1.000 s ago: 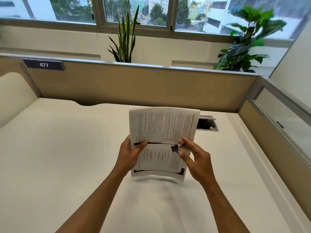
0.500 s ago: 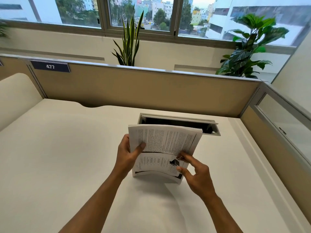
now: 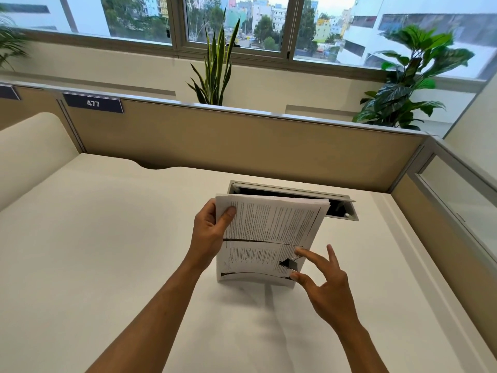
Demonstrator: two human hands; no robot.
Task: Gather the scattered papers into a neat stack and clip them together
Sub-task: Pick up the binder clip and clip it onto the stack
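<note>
A stack of printed papers (image 3: pixel 269 227) stands on its lower edge on the white desk (image 3: pixel 94 251), leaning back. My left hand (image 3: pixel 212 232) grips the stack's upper left corner, thumb on the front page. A black binder clip (image 3: pixel 289 263) sits at the stack's lower right edge. My right hand (image 3: pixel 322 278) pinches that clip between forefinger and thumb, the other fingers spread out. Whether the clip's jaws bite the sheets is hard to tell.
An open cable hatch (image 3: pixel 338 204) lies in the desk just behind the stack. Tan partition walls (image 3: pixel 242 146) close the desk at the back and right. Potted plants (image 3: pixel 215 68) stand behind the partition under the windows.
The stack came down from mid-air and now rests on the desk, nearer to me. My right hand slid the clip down to the lower right edge and spread its fingers.
</note>
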